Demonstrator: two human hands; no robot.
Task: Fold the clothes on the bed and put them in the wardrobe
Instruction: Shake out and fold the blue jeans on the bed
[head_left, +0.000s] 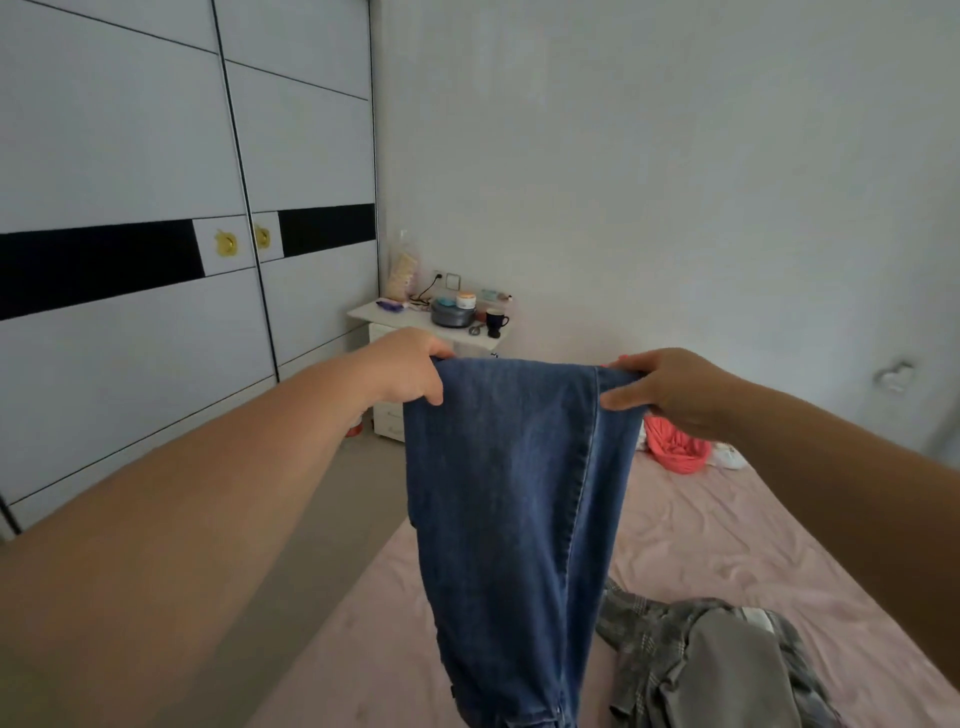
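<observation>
A pair of blue jeans (509, 519) hangs in the air in front of me, over the left side of the bed (727, 545) with its pink sheet. My left hand (410, 366) pinches its upper left corner and my right hand (675, 389) pinches its upper right corner. The cloth runs down out of the bottom of the view. A crumpled grey checked garment (717, 665) lies on the bed at the lower right. A coral-red garment (675, 441) lies at the far end of the bed. The white wardrobe (156, 156) with two shut sliding doors stands at the left.
A white nightstand (395, 317) stands in the far corner between wardrobe and bed, bearing a grey pot, a dark cup and small jars. Grey floor (311, 519) runs between wardrobe and bed. A small white item lies beside the coral garment.
</observation>
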